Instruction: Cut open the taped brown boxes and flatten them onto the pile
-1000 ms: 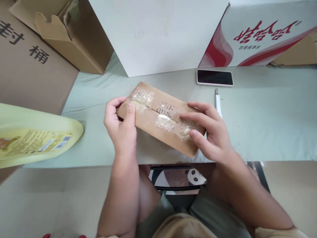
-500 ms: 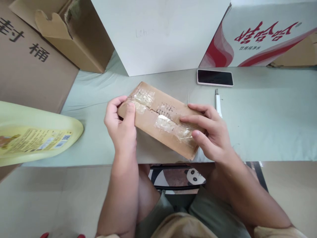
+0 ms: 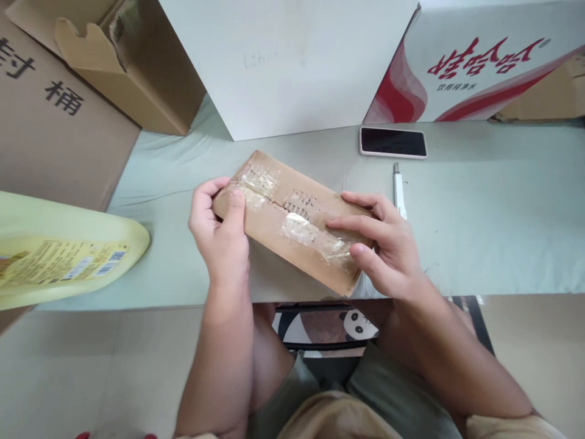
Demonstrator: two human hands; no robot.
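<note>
A small flat brown cardboard box, patched with strips of clear tape along its top seam, lies slanted on the pale green table. My left hand grips its left end, thumb pressed on the taped top. My right hand holds the right end, with the fingers laid over the tape and the thumb at the near edge. Both hands are closed on the box.
A white utility knife lies just right of my right hand, a dark phone behind it. Large boxes line the back: brown, white, red-and-white. A yellow bottle lies at the left edge.
The box and both hands have barely shifted; my right fingers slid slightly left along the tape. The view drifted a little.
</note>
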